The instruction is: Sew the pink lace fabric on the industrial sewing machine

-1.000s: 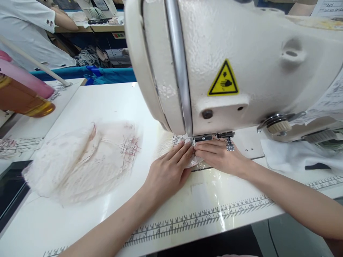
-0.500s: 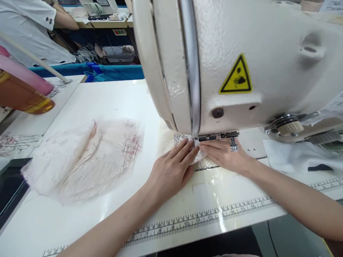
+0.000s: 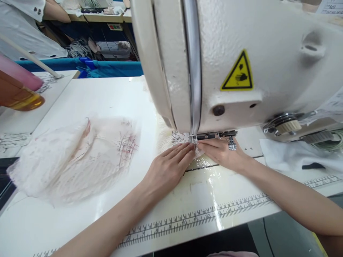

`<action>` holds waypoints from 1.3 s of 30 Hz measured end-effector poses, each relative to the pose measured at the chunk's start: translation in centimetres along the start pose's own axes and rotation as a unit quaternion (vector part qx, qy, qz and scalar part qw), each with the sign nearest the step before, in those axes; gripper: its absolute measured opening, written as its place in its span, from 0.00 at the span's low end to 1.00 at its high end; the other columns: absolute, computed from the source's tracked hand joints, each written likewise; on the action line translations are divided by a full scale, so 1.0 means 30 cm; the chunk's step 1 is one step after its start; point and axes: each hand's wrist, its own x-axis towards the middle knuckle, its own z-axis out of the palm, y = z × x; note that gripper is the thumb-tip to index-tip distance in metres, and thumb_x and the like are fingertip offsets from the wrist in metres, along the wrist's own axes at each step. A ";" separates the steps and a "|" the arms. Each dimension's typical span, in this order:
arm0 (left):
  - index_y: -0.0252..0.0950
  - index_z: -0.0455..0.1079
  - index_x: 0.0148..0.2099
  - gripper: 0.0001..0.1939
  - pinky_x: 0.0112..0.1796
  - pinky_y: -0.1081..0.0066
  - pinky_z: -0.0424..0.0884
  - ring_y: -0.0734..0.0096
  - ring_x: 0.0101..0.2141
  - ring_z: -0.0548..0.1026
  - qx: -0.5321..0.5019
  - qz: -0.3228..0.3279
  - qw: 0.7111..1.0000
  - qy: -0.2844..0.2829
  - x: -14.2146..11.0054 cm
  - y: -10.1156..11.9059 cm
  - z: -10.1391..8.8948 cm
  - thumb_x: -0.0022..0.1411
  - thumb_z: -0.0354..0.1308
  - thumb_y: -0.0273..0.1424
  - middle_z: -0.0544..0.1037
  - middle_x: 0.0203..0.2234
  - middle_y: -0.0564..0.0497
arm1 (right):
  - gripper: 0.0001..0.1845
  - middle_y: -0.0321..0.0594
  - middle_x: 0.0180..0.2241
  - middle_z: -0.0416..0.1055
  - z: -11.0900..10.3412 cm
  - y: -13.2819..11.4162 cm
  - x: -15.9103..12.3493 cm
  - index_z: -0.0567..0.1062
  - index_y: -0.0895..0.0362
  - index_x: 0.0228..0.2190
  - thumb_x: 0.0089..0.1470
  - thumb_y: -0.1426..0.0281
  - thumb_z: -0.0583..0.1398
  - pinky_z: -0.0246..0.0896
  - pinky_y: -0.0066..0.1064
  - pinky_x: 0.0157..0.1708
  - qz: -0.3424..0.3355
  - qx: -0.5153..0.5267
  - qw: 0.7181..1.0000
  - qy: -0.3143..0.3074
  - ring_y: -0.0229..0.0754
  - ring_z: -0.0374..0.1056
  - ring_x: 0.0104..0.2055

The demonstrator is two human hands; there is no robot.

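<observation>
Open desk (image 3: 107, 94) beyond lace pile (image 3: 104, 160); narrow lane between pile and left hand (image 3: 170, 164). Sewing machine (image 3: 225, 39) blocks from above; left forearm (image 3: 112, 214) crosses near side. Clearance under machine appears tight, view poor.

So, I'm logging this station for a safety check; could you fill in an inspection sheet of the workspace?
Surface: white table, ruler scale along near edge
Job's things: lace piece at the sewing machine's foot
Clutter: lace heap left, white cloth right, loose threads
Hands: left hand and right hand touch the lace piece
Cables: thin dark line below the table edge, possibly a cord
Surroundings: person in white, blue cloth beyond
</observation>
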 end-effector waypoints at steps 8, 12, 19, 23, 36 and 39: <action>0.32 0.71 0.43 0.11 0.50 0.62 0.75 0.62 0.50 0.74 0.019 -0.020 1.000 0.010 0.007 -0.003 -0.007 0.65 0.47 0.21 0.76 0.48 0.43 | 0.18 0.37 0.43 0.74 0.028 -0.010 -0.012 0.73 0.52 0.44 0.58 0.82 0.54 0.66 0.34 0.43 -0.029 0.117 0.991 -0.054 0.39 0.69 0.45; 0.31 0.69 0.45 0.12 0.48 0.61 0.76 0.61 0.48 0.76 0.019 -0.043 0.999 0.026 0.004 -0.001 -0.006 0.63 0.47 0.20 0.78 0.47 0.43 | 0.16 0.36 0.43 0.75 0.030 -0.018 -0.010 0.74 0.52 0.42 0.59 0.80 0.53 0.65 0.34 0.45 -0.019 0.139 0.989 -0.046 0.38 0.69 0.45; 0.36 0.63 0.43 0.12 0.46 0.59 0.76 0.60 0.49 0.74 -0.032 -0.070 0.995 0.069 -0.003 0.014 -0.015 0.59 0.50 0.16 0.76 0.48 0.44 | 0.12 0.38 0.39 0.75 0.056 -0.006 -0.014 0.72 0.53 0.46 0.62 0.68 0.54 0.64 0.34 0.39 0.050 0.184 0.981 -0.033 0.39 0.70 0.37; 0.34 0.59 0.54 0.22 0.46 0.58 0.75 0.58 0.52 0.72 -0.030 -0.106 0.991 0.080 -0.003 0.011 -0.014 0.58 0.51 0.17 0.71 0.54 0.39 | 0.12 0.41 0.46 0.72 0.048 -0.020 -0.008 0.73 0.53 0.43 0.62 0.63 0.55 0.62 0.34 0.37 0.040 0.174 0.984 -0.012 0.39 0.70 0.39; 0.27 0.64 0.59 0.24 0.55 0.55 0.69 0.60 0.55 0.70 -0.001 0.012 0.999 -0.029 -0.024 -0.069 -0.001 0.62 0.43 0.18 0.70 0.55 0.42 | 0.15 0.30 0.36 0.77 0.039 -0.054 -0.010 0.77 0.50 0.39 0.57 0.79 0.56 0.63 0.33 0.44 -0.016 0.162 0.987 0.020 0.36 0.69 0.42; 0.27 0.65 0.58 0.22 0.56 0.55 0.68 0.60 0.55 0.70 0.001 0.012 0.999 -0.037 -0.021 -0.073 -0.006 0.63 0.43 0.18 0.71 0.54 0.42 | 0.15 0.30 0.36 0.77 0.046 -0.054 -0.011 0.77 0.49 0.39 0.57 0.80 0.56 0.63 0.32 0.44 -0.017 0.158 0.987 0.013 0.36 0.69 0.41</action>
